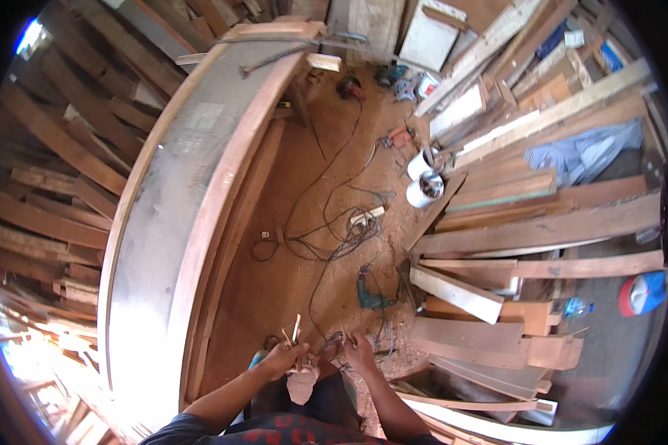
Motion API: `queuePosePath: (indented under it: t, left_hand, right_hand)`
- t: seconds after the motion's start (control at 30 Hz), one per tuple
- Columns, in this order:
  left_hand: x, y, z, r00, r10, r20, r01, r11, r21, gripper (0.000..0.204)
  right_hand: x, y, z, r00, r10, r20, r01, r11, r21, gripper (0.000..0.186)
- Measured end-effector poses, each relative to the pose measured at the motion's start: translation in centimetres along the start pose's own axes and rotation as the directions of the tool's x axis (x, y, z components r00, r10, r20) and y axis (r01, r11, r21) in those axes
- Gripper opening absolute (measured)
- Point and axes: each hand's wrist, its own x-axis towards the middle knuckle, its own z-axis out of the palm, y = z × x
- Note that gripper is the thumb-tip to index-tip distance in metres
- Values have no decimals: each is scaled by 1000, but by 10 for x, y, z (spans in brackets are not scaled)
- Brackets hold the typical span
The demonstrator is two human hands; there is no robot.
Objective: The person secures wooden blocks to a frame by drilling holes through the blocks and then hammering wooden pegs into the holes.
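Low in the head view, my left hand (286, 359) is closed round several thin wood slivers (298, 328), whose pale ends stick up past the fingers. To its right, my right hand (358, 353) has its fingers pinched together; whatever small thing they hold is too small to name. The two hands are apart, in front of my legs. Just beyond my right hand, a green power drill (371, 295) lies on the dusty floor.
A long wooden frame with a grey panel (189, 156) fills the left. Tangled cords (352, 233) lie mid-floor. Farther off are a red power tool (401, 137) and white buckets (424, 194). Stacked planks (542, 222) line the right, near a cap (646, 294) and plastic bottle (576, 308).
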Motion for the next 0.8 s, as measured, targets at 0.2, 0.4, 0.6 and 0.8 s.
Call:
queuePosePath:
  t: [0.2, 0.4, 0.6, 0.8]
  left_hand:
    - [-64, 96, -21, 955, 266, -133, -292, 925, -245, 27]
    - [-87, 190, -127, 835, 407, -370, -533, 763, -365, 31]
    - [-75, 246, -267, 806, 390, -446, -517, 830, -210, 34]
    - [-127, 277, -287, 626, 326, -708, -481, 877, -22, 62]
  right_hand:
    - [51, -147, -16, 930, -352, 104, 358, 933, -39, 24]
    - [122, -333, 79, 771, -507, 385, 515, 853, 91, 25]
    - [202, -445, 195, 702, -460, 544, 482, 869, 113, 19]
    - [299, -482, 230, 770, -314, 555, 430, 898, -89, 28]
